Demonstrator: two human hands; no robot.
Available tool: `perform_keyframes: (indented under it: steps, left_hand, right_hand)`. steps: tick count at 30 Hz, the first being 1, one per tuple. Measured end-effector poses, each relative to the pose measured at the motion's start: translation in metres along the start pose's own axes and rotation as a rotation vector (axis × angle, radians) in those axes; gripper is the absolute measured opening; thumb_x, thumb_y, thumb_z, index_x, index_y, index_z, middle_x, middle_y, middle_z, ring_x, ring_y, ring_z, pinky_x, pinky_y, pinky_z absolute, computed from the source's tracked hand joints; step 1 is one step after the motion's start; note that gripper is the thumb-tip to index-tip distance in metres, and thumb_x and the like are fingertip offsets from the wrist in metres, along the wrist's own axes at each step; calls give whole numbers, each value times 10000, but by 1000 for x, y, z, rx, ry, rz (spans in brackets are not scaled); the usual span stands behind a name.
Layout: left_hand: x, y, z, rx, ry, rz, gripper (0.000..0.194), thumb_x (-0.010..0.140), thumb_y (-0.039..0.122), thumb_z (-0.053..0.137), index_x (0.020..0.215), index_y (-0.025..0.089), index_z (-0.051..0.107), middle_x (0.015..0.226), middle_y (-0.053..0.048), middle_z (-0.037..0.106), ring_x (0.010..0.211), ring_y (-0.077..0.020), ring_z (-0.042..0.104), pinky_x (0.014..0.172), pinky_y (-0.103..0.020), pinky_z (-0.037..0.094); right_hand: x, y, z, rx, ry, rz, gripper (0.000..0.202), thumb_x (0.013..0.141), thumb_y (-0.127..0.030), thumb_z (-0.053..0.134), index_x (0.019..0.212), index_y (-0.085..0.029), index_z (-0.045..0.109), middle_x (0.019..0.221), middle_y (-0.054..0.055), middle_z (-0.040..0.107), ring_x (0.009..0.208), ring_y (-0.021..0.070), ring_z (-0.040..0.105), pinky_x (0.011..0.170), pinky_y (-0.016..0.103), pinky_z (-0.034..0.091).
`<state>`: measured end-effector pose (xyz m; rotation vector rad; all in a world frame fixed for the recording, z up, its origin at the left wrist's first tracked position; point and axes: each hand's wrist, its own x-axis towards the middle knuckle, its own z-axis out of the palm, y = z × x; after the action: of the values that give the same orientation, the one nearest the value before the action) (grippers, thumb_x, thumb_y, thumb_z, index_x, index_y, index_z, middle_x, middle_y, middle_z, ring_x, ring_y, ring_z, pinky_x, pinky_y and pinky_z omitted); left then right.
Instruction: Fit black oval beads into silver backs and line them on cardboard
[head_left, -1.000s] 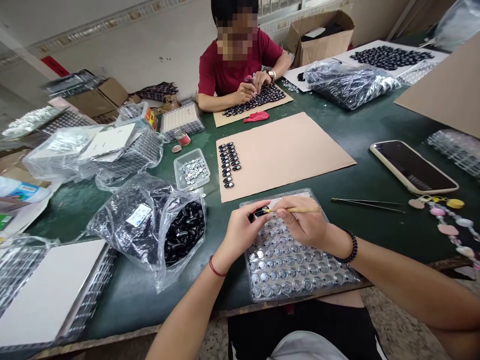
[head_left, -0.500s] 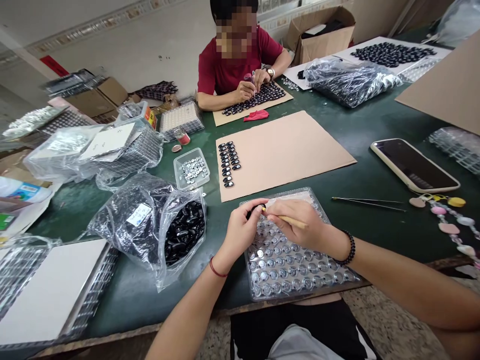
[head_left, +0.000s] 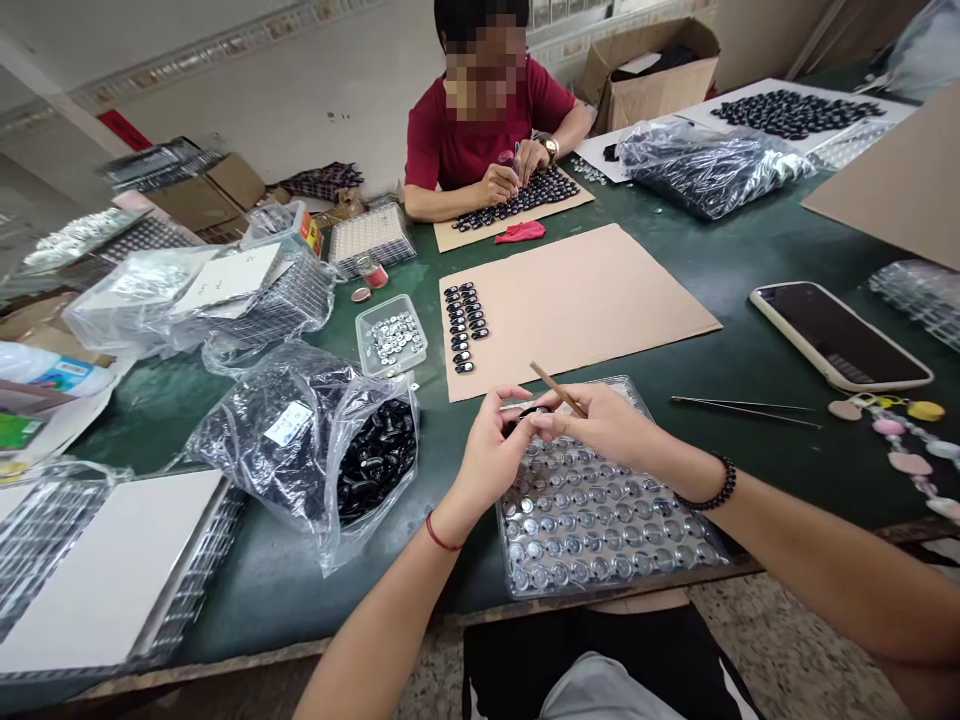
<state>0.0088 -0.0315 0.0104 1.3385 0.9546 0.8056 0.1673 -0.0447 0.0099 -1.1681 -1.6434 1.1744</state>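
Note:
My left hand [head_left: 487,455] grips a small glossy black piece [head_left: 517,418] between thumb and fingers. Meeting it there, the fingertips of my right hand [head_left: 619,420] pinch at the piece, and a thin wooden stick [head_left: 549,378] is held in the same hand, its end pointing up and left. Beneath both hands lies a clear plastic tray [head_left: 517,590] with rows of round silvery pieces. Beyond them is a cardboard sheet [head_left: 592,290] with black pieces [head_left: 457,335] lined up along its left side. My fingers cover much of the held piece.
An open plastic bag [head_left: 247,430] of black pieces and a clear box [head_left: 361,345] of silvery discs lie left. Tweezers [head_left: 742,408], a phone [head_left: 840,335] and a beaded strap [head_left: 900,460] are right. Across the table [head_left: 420,620], a person [head_left: 427,165] handles black pieces.
The wooden stick has swung from pointing right to pointing up and left in my right hand. My right fingertips now pinch at the black piece. The view has shifted slightly.

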Motion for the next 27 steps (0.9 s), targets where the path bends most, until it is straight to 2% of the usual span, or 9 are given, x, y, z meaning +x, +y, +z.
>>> perform_keyframes:
  steps: [5,9,13,19,23,25,27]
  left_hand:
    - [0,1,-2,-28,2,-40,196,792,345,553,896,196,478,645,4,631,590,-99,565,566,-198,394]
    - [-3,5,-3,26,-5,-19,243,791,365,553,952,190,500,721,-21,646,580,-95,548,554,-205,378]
    - [-3,3,-4,66,-12,9,255,799,362,541,971,175,513,732,-31,629,601,-103,547,569,-215,377]
    - [-4,-1,-2,-21,18,5,238,801,338,544,971,173,526,689,-11,611,537,-75,504,522,-191,351]
    - [-4,7,-5,-215,12,-80,236,780,318,575,960,173,528,649,14,593,380,-17,349,395,-160,253]
    - [-1,12,-12,-448,45,-177,177,786,280,565,911,163,519,642,21,568,344,-3,290,342,-150,190]
    - [2,17,-21,-733,140,-297,72,799,202,526,827,141,499,652,8,541,373,-10,350,325,-133,196]
  right_hand:
    - [3,4,-4,6,-24,2,217,783,-381,573,777,-199,690,665,18,676,572,130,579,507,247,431]
    - [4,8,-4,22,51,72,187,758,-352,601,814,-193,683,719,26,683,668,156,616,599,277,477]
    - [4,8,-3,-10,70,92,222,769,-379,575,809,-185,674,735,31,680,684,167,619,610,286,480]
    - [4,3,-2,-49,73,77,217,754,-343,592,866,-175,671,765,33,687,708,176,620,633,280,473]
    - [2,4,-2,-169,98,119,274,762,-382,572,900,-160,653,716,39,662,609,152,564,539,255,419]
    - [2,7,-3,-206,116,135,293,765,-401,561,900,-151,634,656,36,637,512,122,492,474,241,365]
    - [3,11,-4,-198,148,147,287,757,-413,565,864,-152,614,623,32,623,461,102,430,444,235,328]
